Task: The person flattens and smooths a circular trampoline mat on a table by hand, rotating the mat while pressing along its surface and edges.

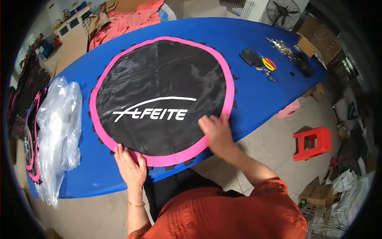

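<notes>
A round black mat (159, 79) with a pink border and white lettering lies flat on the blue table (254, 95). Short black tabs stick out all round its edge. My left hand (130, 166) rests on the pink border at the lower left, fingers spread a little and lying flat, with nothing held. Over the lower right of the mat is my right hand (217, 133), slightly blurred, its fingers bent at the inner edge of the border. Whether those fingers pinch anything is not clear.
Clear plastic bags (61, 135) lie on the table's left side. At the right are scissors (268, 63), a black case (250, 57), glasses (271, 76) and a pile of metal pieces (281, 47). A red stool (312, 143) stands on the floor.
</notes>
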The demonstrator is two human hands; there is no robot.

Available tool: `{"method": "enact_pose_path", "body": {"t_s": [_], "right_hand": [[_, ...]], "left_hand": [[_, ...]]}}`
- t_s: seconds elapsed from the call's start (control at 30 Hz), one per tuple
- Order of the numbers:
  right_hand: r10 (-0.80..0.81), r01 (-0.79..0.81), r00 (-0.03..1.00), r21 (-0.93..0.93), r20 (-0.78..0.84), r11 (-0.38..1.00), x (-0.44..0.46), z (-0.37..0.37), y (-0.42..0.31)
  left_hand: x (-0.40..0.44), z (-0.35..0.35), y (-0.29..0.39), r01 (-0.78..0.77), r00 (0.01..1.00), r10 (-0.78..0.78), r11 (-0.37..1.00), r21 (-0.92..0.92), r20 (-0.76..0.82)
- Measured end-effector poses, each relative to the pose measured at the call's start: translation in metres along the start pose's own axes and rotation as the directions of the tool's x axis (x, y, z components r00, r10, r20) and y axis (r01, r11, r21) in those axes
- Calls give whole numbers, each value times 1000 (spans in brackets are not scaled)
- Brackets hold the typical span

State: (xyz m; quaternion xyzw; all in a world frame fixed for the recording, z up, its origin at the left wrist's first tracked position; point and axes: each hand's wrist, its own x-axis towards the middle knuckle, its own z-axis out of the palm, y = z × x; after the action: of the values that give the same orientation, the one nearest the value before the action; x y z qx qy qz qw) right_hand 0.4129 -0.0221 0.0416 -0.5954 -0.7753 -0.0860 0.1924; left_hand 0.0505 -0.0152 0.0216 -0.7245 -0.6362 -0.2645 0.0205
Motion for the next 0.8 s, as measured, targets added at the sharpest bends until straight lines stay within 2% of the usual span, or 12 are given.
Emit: {"method": "enact_pose_path", "body": {"t_s": [0.03, 0.07, 0.17, 0.27, 0.33, 0.43, 0.5, 0.53, 0.67, 0.8], "right_hand": [[-9, 15, 995, -65, 96, 998, 1, -11, -18], [-44, 49, 993, -41, 112, 998, -2, -22, -32], [-79, 80, 996, -20, 52, 997, -13, -13, -37], [-1, 2, 998, -3, 69, 1000, -4, -9, -20], [25, -29, 998, -53, -65, 998, -1, -1, -3], [23, -22, 999, -17, 26, 1000, -4, -6, -10], [-24, 25, 984, -6, 177, 1000, -3, -24, -26], [-54, 51, 979, 22, 196, 998, -6, -25, -33], [-185, 162, 971, 152, 149, 975, -7, -13, -50], [-299, 276, 941, 153, 160, 949, 17, 1, -71]], "left_hand": [[0, 1, 0, -1, 1000, 1, 1000, -1, -7], [0, 1, -1, -2, 1000, 2, 1000, 0, -13], [1, -1, 1, -3, 1000, 3, 1000, -15, -11], [-1, 0, 0, -11, 1000, 11, 1000, -5, -14], [1, -1, 1, 3, 1000, -3, 1000, -10, -7], [1, 0, -2, 9, 1000, -9, 1000, 0, 12], [0, 3, -4, -8, 1000, 8, 1000, -1, -3], [1, 2, -4, -23, 1000, 23, 1000, 2, -8], [4, 0, 0, 4, 1000, -4, 1000, -19, -6], [3, -1, 1, -17, 999, 16, 1000, -15, -51]]}}
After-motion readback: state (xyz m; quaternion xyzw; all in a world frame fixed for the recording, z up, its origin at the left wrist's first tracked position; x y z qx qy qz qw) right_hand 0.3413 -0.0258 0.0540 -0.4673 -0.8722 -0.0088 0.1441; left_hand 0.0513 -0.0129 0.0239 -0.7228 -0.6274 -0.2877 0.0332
